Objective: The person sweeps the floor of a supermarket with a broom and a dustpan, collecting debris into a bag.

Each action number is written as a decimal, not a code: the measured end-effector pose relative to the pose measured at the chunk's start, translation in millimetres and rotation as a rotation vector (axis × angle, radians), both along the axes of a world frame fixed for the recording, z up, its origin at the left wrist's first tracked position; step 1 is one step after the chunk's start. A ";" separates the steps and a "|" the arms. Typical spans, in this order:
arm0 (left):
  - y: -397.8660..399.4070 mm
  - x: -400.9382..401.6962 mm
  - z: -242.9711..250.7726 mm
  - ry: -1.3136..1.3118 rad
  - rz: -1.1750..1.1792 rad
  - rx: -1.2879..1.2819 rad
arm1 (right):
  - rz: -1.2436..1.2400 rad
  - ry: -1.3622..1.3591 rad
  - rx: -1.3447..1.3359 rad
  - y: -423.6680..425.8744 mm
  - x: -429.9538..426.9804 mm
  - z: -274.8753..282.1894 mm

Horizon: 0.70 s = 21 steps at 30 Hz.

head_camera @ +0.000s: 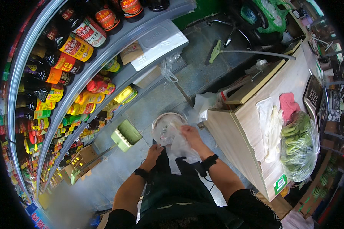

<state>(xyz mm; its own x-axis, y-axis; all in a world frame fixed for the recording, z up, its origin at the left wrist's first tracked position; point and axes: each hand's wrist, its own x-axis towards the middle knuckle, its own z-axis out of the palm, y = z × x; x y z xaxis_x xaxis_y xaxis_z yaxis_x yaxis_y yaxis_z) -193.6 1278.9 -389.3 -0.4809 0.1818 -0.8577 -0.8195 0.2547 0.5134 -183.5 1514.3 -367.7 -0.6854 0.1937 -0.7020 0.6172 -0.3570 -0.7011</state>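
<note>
Below me on the tiled floor stands a round waste bin with a pale rim (155,121). A translucent plastic bag (176,144) spreads over its mouth and hangs towards my legs. My right hand (192,136) grips the bag's upper right part with curled fingers, above the bin's right side. At the bag's lower left edge, close to the bin's near side, is my left hand (154,154). Its fingers are bent in, but whether they pinch the plastic is not clear. The bin's contents are blurred behind the bag. Both wrists wear black bands.
Shelves of sauce bottles (83,31) curve along the left, with a white foam box (160,40) at their end. A green dustpan (127,136) lies left of the bin. On the right counter (255,126) are white gloves (272,128), bagged green vegetables (299,146) and a calculator (314,93).
</note>
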 end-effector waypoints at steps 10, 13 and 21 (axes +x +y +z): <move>-45.5 -18.7 -29.4 -0.293 -0.120 0.135 | -0.729 0.358 -0.668 25.4 -255.6 3.0; -55.7 -38.3 -20.1 -0.327 -0.217 0.140 | -0.804 0.579 -0.686 10.4 -345.7 -17.6; -80.4 -51.0 -33.7 -0.369 -0.269 0.140 | -0.836 0.603 -0.251 -5.3 -436.2 -32.3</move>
